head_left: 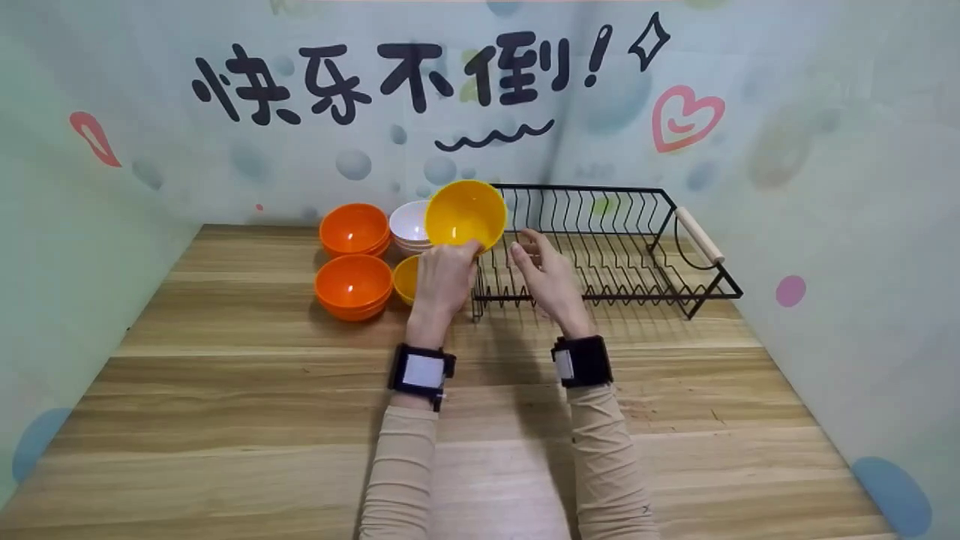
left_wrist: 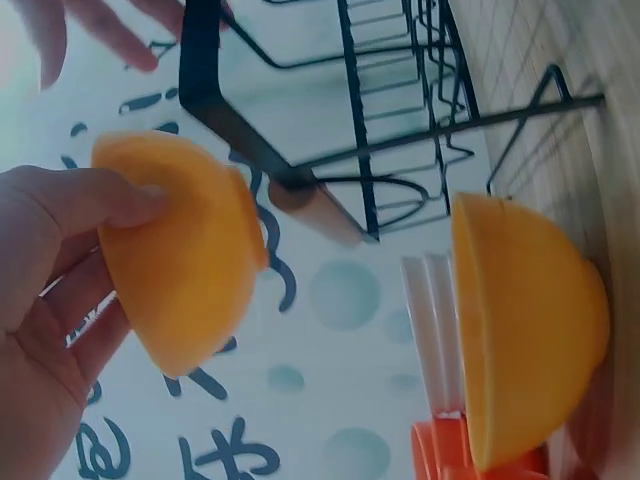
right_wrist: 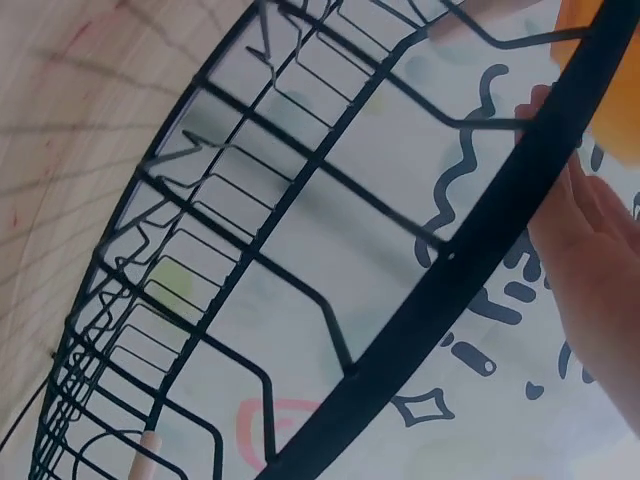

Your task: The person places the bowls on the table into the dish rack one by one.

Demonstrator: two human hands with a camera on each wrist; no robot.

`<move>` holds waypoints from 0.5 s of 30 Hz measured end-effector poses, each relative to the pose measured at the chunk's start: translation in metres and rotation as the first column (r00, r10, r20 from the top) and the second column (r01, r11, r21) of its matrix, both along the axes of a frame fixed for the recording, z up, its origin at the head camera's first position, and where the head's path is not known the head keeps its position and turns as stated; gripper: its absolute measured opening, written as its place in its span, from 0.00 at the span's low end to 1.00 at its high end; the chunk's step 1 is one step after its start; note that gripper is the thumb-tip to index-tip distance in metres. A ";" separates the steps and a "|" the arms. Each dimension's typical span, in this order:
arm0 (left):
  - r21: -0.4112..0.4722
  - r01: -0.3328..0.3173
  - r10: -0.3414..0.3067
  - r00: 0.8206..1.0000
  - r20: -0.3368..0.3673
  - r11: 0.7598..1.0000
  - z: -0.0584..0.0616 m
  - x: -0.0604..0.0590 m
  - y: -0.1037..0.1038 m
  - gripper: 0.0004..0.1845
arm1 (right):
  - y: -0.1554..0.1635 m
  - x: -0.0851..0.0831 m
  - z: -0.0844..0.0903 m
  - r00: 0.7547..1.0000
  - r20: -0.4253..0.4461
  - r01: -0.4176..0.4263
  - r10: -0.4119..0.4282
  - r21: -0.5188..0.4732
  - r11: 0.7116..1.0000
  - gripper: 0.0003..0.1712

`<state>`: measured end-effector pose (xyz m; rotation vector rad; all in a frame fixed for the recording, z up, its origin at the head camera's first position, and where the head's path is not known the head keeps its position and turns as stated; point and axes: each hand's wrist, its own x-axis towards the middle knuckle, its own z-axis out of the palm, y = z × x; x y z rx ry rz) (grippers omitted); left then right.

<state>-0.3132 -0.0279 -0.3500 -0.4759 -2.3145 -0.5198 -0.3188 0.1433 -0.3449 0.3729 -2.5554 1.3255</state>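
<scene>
From the head view, the person's left hand [head_left: 444, 279] is gripping a yellow plastic bowl [head_left: 466, 214] by its lower rim, lifting it tilted with its hollow facing the camera, just at the left end of the black wire dish rack [head_left: 600, 247]. The right hand [head_left: 546, 271] is hovering beside it, fingers relaxed and slightly spread, holding nothing, over the rack's near left corner. Two stacks of orange bowls [head_left: 353, 286], a white bowl [head_left: 410, 223] and another yellow bowl [head_left: 406, 279] are sitting left of the rack on the wooden table [head_left: 247, 405], whose near part is lying open.

From the left wrist, the fingers [left_wrist: 95, 205] are curling over the held bowl's [left_wrist: 180, 250] rim; the other yellow bowl [left_wrist: 525, 330] is resting on the table below, well apart.

From the right wrist, the fingers [right_wrist: 590, 250] are lying loosely straight behind the rack's top bar [right_wrist: 470, 250]; whether they are touching it, I cannot tell.
</scene>
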 end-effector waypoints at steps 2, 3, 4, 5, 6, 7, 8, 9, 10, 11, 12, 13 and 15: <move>-0.013 0.035 -0.036 0.999 -0.016 0.999 0.001 0.001 0.005 0.08 | 0.000 0.000 0.000 0.999 0.030 -0.012 0.014 -0.061 0.998 0.33; -0.022 0.052 -0.052 0.998 -0.021 0.998 0.001 0.001 0.007 0.07 | 0.000 0.000 0.001 0.999 0.045 -0.018 0.022 -0.093 0.995 0.34; -0.030 0.065 -0.066 0.997 -0.027 0.997 0.001 0.001 0.009 0.07 | 0.000 0.000 0.001 0.998 0.056 -0.023 0.030 -0.128 0.991 0.34; -0.035 0.079 -0.080 0.996 -0.033 0.996 0.001 0.002 0.011 0.07 | 0.000 0.000 0.001 0.997 0.067 -0.026 0.037 -0.162 0.986 0.34; -0.039 0.090 -0.092 0.995 -0.039 0.995 0.000 0.002 0.013 0.07 | 0.000 -0.001 0.001 0.996 0.075 -0.028 0.043 -0.194 0.981 0.35; -0.046 0.097 -0.099 0.994 -0.050 0.994 0.000 0.002 0.015 0.06 | 0.000 -0.001 0.001 0.995 0.084 -0.030 0.050 -0.226 0.974 0.35; -0.050 0.104 -0.107 0.993 -0.059 0.993 0.000 0.002 0.016 0.06 | 0.000 -0.001 0.002 0.994 0.089 -0.032 0.057 -0.258 0.966 0.35; -0.052 0.113 -0.116 0.991 -0.067 0.992 -0.001 0.002 0.018 0.06 | 0.000 -0.002 0.002 0.994 0.095 -0.032 0.061 -0.283 0.959 0.35; -0.052 0.122 -0.126 0.989 -0.075 0.991 -0.001 0.002 0.019 0.06 | 0.000 -0.002 0.002 0.993 0.098 -0.034 0.067 -0.308 0.951 0.35; -0.051 0.132 -0.136 0.988 -0.077 0.990 -0.001 0.002 0.020 0.05 | 0.000 -0.002 0.002 0.992 0.100 -0.040 0.077 -0.332 0.942 0.35; -0.051 0.141 -0.145 0.986 -0.078 0.989 -0.001 0.002 0.021 0.05 | 0.001 -0.003 0.001 0.991 0.101 -0.046 0.088 -0.357 0.933 0.35; -0.047 0.153 -0.156 0.985 -0.075 0.987 -0.001 0.002 0.021 0.05 | 0.001 -0.003 0.001 0.990 0.103 -0.053 0.099 -0.380 0.924 0.35; -0.039 0.179 -0.181 0.982 -0.061 0.983 -0.001 0.001 0.022 0.05 | 0.002 -0.004 0.001 0.987 0.110 -0.060 0.116 -0.421 0.905 0.35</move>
